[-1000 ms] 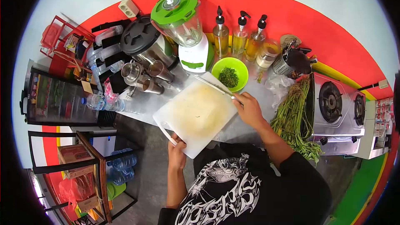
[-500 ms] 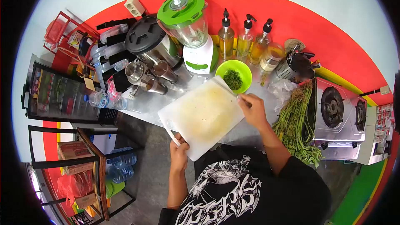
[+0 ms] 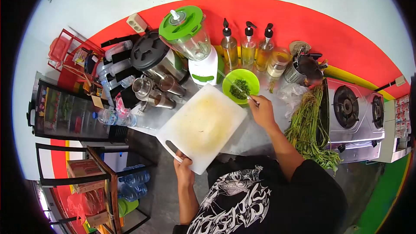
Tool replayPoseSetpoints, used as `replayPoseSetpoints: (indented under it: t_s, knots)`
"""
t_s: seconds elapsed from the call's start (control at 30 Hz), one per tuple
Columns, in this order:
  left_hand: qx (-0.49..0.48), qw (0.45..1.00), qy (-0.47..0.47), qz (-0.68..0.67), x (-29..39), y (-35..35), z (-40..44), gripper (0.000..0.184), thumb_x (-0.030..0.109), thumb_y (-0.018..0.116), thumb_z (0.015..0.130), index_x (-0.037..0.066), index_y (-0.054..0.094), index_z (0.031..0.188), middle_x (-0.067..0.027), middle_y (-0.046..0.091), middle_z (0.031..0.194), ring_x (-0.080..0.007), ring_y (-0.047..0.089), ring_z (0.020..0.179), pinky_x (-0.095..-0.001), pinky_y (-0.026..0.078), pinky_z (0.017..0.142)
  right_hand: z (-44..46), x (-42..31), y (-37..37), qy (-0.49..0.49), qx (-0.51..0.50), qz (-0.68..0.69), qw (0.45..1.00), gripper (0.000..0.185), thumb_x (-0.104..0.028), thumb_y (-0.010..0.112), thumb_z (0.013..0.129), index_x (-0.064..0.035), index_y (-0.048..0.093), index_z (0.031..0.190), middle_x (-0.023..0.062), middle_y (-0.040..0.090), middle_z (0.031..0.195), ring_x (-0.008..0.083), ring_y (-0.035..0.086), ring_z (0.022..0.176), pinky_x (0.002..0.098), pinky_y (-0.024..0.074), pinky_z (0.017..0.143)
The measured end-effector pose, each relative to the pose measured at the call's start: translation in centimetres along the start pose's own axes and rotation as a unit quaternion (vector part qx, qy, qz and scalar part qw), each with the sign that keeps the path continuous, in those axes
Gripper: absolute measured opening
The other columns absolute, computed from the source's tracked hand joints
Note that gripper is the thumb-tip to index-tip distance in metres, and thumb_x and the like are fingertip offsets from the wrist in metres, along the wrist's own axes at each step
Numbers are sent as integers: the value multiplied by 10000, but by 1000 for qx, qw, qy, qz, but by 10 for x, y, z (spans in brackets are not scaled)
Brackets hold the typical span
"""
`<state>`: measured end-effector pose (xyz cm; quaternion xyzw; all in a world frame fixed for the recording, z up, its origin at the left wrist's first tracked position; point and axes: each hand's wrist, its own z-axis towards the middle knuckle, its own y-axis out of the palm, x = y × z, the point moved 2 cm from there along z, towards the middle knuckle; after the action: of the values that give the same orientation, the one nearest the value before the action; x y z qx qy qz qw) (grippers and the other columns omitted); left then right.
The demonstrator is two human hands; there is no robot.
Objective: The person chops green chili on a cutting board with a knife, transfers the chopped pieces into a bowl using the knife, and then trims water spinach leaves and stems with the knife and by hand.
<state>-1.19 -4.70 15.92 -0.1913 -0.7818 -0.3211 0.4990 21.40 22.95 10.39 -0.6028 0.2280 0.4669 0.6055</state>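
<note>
My left hand (image 3: 183,169) is closed around the handle edge of a white cutting board (image 3: 203,125), which is tilted above the counter. Yellowish stains and a few tiny specks mark its face. In my right hand (image 3: 261,110) is a knife (image 3: 234,84), its thin blade reaching across a green bowl (image 3: 255,80). Chopped green leaves (image 3: 239,90) lie inside the bowl. The board's upper right corner is close to the bowl's near side.
Behind the bowl stand a blender (image 3: 203,67) and several pump bottles (image 3: 248,50). Metal cups (image 3: 162,100) are left of the board. A bundle of leafy stems (image 3: 305,123) lies to the right, beside a gas stove (image 3: 357,112). A plastic bottle (image 3: 110,117) is at far left.
The cutting board has moved back from the bowl, left and toward me. The knife has gone from the board's edge to over the bowl. The camera view has shifted slightly.
</note>
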Motion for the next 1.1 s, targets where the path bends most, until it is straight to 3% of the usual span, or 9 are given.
replayPoseSetpoints:
  t_s: [0.03,0.07,0.13,0.17,0.2,0.3,0.57,0.73,1.1]
  knots:
    - [-26,999,8,33,-1,-5,-1,551,9,475,627,-62,575,1163,-129,653,1060,-224,637,973,-326,506,896,3,2,3,-18,33,40,998,240,-164,686,924,7,712,1091,159,702,877,260,681,682,364,530,635]
    - [-51,996,16,65,-2,-8,-3,541,2,477,625,-61,575,1154,-120,658,1046,-210,634,953,-316,499,878,2,5,6,-18,33,43,998,240,-164,686,924,7,712,1091,159,702,877,260,681,682,364,530,635]
    - [-35,996,1,80,12,8,-8,522,-12,479,629,-64,589,1137,-93,660,1002,-171,624,914,-283,478,837,3,-1,5,182,-33,188,965,255,-186,669,956,25,704,1094,116,704,847,171,620,512,310,476,501]
    - [-44,993,0,110,12,6,-8,505,-14,477,632,-66,597,1120,-86,660,982,-159,619,892,-273,474,823,2,8,13,172,-27,238,956,277,-206,636,988,19,663,1146,87,678,788,127,545,412,289,403,396]
    - [-54,989,-2,141,15,10,-9,488,-15,475,635,-69,605,1103,-79,660,962,-147,615,870,-262,469,809,3,4,11,170,-25,239,956,277,-206,636,988,19,663,1146,87,678,788,127,545,412,289,403,396]
    - [-68,986,-5,151,20,25,-10,490,-7,475,638,-80,616,1102,-72,669,922,-135,613,815,-251,468,753,2,-7,8,312,-85,375,869,243,-256,554,1035,-34,579,1131,99,620,721,132,480,389,294,355,344]
    - [-136,969,-11,208,26,59,-12,502,-30,450,653,-88,606,1127,-78,693,868,-108,612,739,-219,438,648,14,0,5,343,-53,430,834,183,-263,504,1054,-84,530,1086,79,577,674,137,444,386,295,325,345]
    - [-150,965,10,216,29,75,-7,463,-75,432,722,-72,611,1150,-34,662,775,-62,535,640,-228,396,576,18,3,-6,284,-74,317,902,181,-271,519,1049,-100,498,1105,67,546,648,136,443,368,305,315,328]
    - [-127,974,44,185,39,98,12,487,-68,407,704,-82,591,1155,-49,657,760,-71,537,636,-225,404,596,10,2,-17,285,-95,330,895,167,-269,517,1051,-129,501,1141,49,532,593,120,420,354,290,287,312]
